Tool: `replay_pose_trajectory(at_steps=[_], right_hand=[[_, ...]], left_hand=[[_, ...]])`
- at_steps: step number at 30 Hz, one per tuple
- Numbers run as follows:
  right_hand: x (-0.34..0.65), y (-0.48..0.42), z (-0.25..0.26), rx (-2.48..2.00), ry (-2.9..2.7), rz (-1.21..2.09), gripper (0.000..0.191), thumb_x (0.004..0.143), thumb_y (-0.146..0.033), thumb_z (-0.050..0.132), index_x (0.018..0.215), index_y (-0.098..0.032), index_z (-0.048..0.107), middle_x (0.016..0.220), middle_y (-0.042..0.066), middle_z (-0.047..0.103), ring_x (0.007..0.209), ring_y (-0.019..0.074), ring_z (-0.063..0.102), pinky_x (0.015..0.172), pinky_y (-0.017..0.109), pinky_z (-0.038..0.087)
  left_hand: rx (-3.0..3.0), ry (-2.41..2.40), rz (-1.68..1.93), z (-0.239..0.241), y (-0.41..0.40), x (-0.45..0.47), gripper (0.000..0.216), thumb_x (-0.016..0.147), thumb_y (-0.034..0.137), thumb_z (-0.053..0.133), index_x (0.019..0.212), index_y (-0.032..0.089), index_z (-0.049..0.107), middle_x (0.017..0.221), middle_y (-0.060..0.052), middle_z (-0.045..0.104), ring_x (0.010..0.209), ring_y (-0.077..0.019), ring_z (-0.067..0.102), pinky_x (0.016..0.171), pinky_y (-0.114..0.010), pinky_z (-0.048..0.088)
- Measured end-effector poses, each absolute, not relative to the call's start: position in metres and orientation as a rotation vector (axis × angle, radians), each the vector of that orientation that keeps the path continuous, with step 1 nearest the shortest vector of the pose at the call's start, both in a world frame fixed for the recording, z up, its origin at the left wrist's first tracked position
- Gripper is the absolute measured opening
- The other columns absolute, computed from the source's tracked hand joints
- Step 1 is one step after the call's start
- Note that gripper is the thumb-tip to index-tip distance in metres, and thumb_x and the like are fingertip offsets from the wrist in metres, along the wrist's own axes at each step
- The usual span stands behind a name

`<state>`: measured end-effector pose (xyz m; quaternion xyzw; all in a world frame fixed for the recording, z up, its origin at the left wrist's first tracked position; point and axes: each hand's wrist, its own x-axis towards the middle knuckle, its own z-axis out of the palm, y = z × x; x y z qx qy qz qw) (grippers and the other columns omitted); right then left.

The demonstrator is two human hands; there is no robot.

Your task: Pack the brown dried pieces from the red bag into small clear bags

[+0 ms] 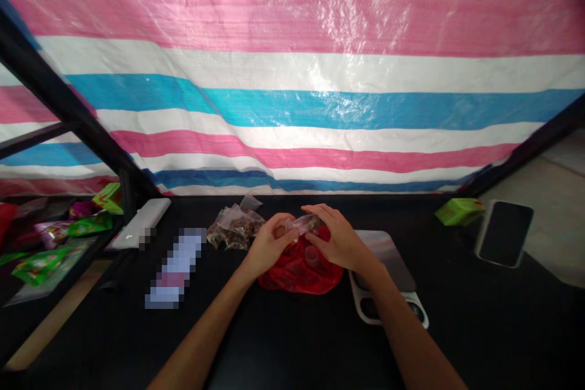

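My left hand (269, 242) and my right hand (336, 236) meet above a red plastic bag (297, 273) on the black table. Both pinch a small clear plastic pouch (302, 223) with something brown inside, held between the fingertips. A small pink cup (311, 255) sits in the red bag under my right hand. Just left of my left hand lies a heap of several filled clear pouches (234, 226) with brown contents.
A digital scale (388, 274) sits under my right forearm. A phone (504, 233) and a green box (458, 211) lie at the right. A white device (139, 223) and a blurred-out card (176, 268) are at left, with green packets (43, 259) on a shelf. A striped tarp hangs behind.
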<state>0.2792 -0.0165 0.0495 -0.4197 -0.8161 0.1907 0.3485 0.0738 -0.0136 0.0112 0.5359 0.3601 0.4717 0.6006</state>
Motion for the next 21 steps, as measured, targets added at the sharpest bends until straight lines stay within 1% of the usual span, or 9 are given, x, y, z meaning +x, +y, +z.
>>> replay_pose_trajectory(at_steps=[1,3,5,6,10,13,17,19,21], right_hand=[[0.281,-0.016,0.049,-1.094,-2.082,0.556,0.051,0.087,-0.016,0.067,0.136,-0.027,0.058,0.127,0.008,0.067,0.114,0.0249,0.063,0.102,0.043,0.047],[0.284,-0.014,0.048,-1.082,-1.993,0.68,0.048,0.09,-0.017,0.062,0.137,-0.026,0.055,0.114,0.006,0.07,0.101,0.0209,0.067,0.096,0.039,0.052],[0.285,-0.013,0.049,-1.061,-1.897,0.721,0.045,0.093,-0.018,0.059,0.137,-0.024,0.054,0.102,0.003,0.07,0.091,0.0184,0.067,0.09,0.036,0.054],[0.286,-0.013,0.049,-1.055,-1.867,0.715,0.044,0.093,-0.019,0.06,0.137,-0.024,0.054,0.099,0.003,0.069,0.088,0.018,0.067,0.087,0.035,0.055],[0.286,-0.013,0.051,-1.045,-1.847,0.693,0.034,0.094,-0.022,0.061,0.128,-0.024,0.062,0.101,0.004,0.071,0.086,0.0183,0.067,0.083,0.034,0.056],[0.285,-0.013,0.049,-1.046,-1.843,0.687,0.03,0.094,-0.024,0.061,0.124,-0.025,0.065,0.105,0.005,0.072,0.09,0.0193,0.068,0.088,0.037,0.056],[0.28,-0.013,0.045,-1.025,-1.809,0.72,0.035,0.093,-0.022,0.063,0.128,-0.026,0.064,0.112,0.006,0.072,0.095,0.0195,0.068,0.09,0.037,0.056],[0.275,-0.014,0.045,-1.002,-1.787,0.722,0.033,0.092,-0.021,0.064,0.124,-0.027,0.066,0.109,0.005,0.071,0.092,0.0186,0.068,0.088,0.036,0.057],[0.271,-0.015,0.045,-0.982,-1.764,0.713,0.029,0.09,-0.021,0.067,0.119,-0.026,0.068,0.103,0.004,0.069,0.09,0.0184,0.067,0.085,0.035,0.057]], left_hand=[[1.212,0.836,1.116,0.01,-0.014,0.072,0.034,0.083,0.034,0.076,0.106,0.017,0.058,0.09,0.0,0.068,0.076,-0.0121,0.064,0.073,-0.025,0.052],[1.23,0.841,1.119,0.01,-0.016,0.07,0.034,0.082,0.034,0.077,0.103,0.018,0.056,0.088,0.001,0.067,0.075,-0.0121,0.064,0.072,-0.025,0.052],[1.372,0.889,1.081,0.012,-0.019,0.068,0.031,0.083,0.033,0.076,0.102,0.019,0.057,0.09,0.0,0.067,0.079,-0.0143,0.065,0.075,-0.027,0.052],[1.479,0.938,1.059,0.012,-0.021,0.068,0.028,0.084,0.033,0.075,0.102,0.019,0.059,0.092,-0.001,0.068,0.083,-0.0157,0.065,0.078,-0.029,0.052],[1.916,1.159,0.981,0.014,-0.026,0.069,0.018,0.09,0.03,0.069,0.106,0.022,0.066,0.104,-0.004,0.068,0.099,-0.0205,0.063,0.09,-0.034,0.049],[2.065,1.202,0.925,0.014,-0.027,0.068,0.025,0.092,0.03,0.066,0.116,0.024,0.066,0.112,-0.005,0.069,0.105,-0.0232,0.061,0.095,-0.037,0.047],[2.024,1.174,0.93,0.013,-0.025,0.065,0.035,0.091,0.03,0.068,0.125,0.024,0.065,0.117,-0.007,0.07,0.107,-0.0245,0.061,0.099,-0.04,0.047],[1.95,1.102,0.948,0.012,-0.024,0.065,0.041,0.088,0.03,0.07,0.128,0.023,0.063,0.121,-0.007,0.069,0.109,-0.0245,0.062,0.101,-0.04,0.047],[1.87,1.019,0.941,0.01,-0.024,0.067,0.04,0.088,0.029,0.071,0.127,0.022,0.064,0.12,-0.007,0.069,0.108,-0.0236,0.063,0.1,-0.039,0.048]])
